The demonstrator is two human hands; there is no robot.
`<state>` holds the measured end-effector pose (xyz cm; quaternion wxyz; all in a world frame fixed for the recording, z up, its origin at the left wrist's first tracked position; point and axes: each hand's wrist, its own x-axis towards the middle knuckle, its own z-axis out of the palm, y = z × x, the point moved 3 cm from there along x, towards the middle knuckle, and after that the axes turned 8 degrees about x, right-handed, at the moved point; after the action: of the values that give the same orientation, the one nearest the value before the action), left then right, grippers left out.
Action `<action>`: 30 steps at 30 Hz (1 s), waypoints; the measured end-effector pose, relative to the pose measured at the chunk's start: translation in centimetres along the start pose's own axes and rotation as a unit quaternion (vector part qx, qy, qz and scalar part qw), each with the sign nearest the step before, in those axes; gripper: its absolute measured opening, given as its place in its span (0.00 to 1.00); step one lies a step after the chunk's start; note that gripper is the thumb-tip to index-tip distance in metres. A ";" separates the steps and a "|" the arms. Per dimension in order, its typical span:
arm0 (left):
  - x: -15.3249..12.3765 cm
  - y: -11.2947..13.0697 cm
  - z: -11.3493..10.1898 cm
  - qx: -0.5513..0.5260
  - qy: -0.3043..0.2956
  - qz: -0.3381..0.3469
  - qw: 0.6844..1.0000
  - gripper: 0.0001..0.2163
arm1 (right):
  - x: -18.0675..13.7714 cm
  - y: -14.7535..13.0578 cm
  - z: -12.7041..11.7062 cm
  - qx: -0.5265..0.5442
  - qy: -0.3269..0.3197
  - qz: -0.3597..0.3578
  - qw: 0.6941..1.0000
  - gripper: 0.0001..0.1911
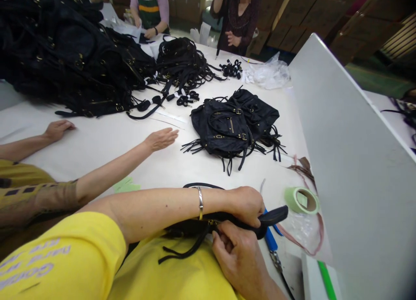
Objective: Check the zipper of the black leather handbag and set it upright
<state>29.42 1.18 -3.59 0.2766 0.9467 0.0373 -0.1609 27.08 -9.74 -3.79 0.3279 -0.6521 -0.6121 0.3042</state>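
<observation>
A black handbag (pixel 188 227) with gold-coloured fittings lies against my body at the table's near edge, largely covered by my arms. My left hand (pixel 245 204), below a silver bracelet, reaches across and is closed on the bag's upper edge near a thick black handle (pixel 274 216). Below it, my right hand (pixel 238 250) has its fingers pinched at the bag beside a small gold fitting (pixel 212 223). What exactly those fingertips hold is hidden. A thin black strap (pixel 185 252) hangs from the bag over my yellow shirt.
Black fringed bags (pixel 224 129) lie ahead, and a large bag pile (pixel 74 53) fills the left. A co-worker's hand (pixel 160 140) extends from the left. Green tape (pixel 302 200), a blue-handled tool (pixel 270 239) and a white partition (pixel 351 131) are right. Two people stand across the table.
</observation>
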 end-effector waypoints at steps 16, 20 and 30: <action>-0.5 0.2 -0.2 -0.021 0.050 -0.063 0.997 0.17 | 0.7 0.2 0.4 0.034 -0.019 0.027 0.999 0.12; -0.9 0.3 -0.4 0.003 0.048 -0.062 0.997 0.08 | 0.8 0.3 0.4 0.047 -0.049 0.064 0.996 0.13; -10.3 -2.9 -0.1 -0.020 0.172 -0.222 0.960 0.13 | -1.5 2.5 -7.2 -0.140 0.048 -0.119 0.982 0.21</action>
<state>19.21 3.87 -1.67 0.2419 0.9223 0.2968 -0.0526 34.26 -11.74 -1.51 0.2966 -0.6275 -0.7056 0.1427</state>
